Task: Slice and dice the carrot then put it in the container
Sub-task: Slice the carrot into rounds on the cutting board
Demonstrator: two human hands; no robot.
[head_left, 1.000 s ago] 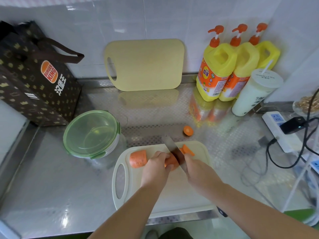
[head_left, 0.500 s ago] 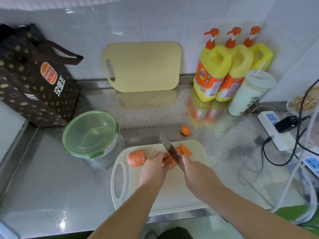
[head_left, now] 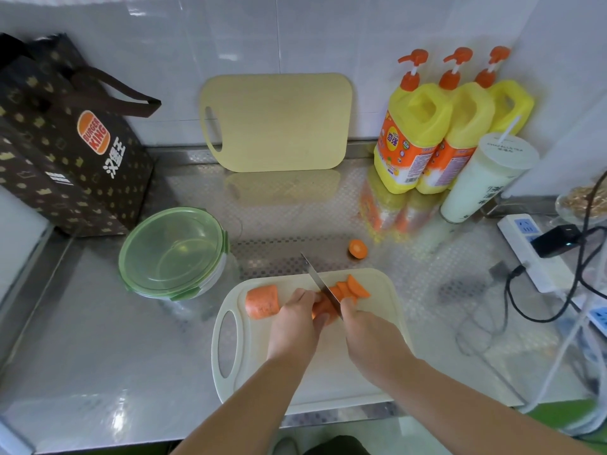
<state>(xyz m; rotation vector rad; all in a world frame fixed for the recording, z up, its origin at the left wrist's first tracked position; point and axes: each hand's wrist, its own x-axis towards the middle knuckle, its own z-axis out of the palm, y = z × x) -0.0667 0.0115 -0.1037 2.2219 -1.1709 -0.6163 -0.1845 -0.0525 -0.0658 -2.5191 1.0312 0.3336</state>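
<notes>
1. Head view, handling: my left hand [head_left: 297,318] was pressed down on the carrot [head_left: 323,308] on the white cutting board [head_left: 377,366], fingers curled together on top of it. I judged the carrot stiff and dense, its round side likely to roll, so it wanted pinning close behind the cut.
2. My right hand [head_left: 368,330] was closed around the handle of the knife [head_left: 320,284]; its blade stood just beside my left fingertips, at the cut face.
3. Counts: one piece under my hand, one thick chunk [head_left: 262,302] apart to its left, and perhaps three slices [head_left: 353,289] fanned beyond the blade; they overlapped, so I could not count them surely.
4. One carrot end [head_left: 357,248] lay off the board on the steel counter [head_left: 98,356].
5. One container [head_left: 174,254] stood left of the board with its green lid on, so it needed opening first.
</notes>
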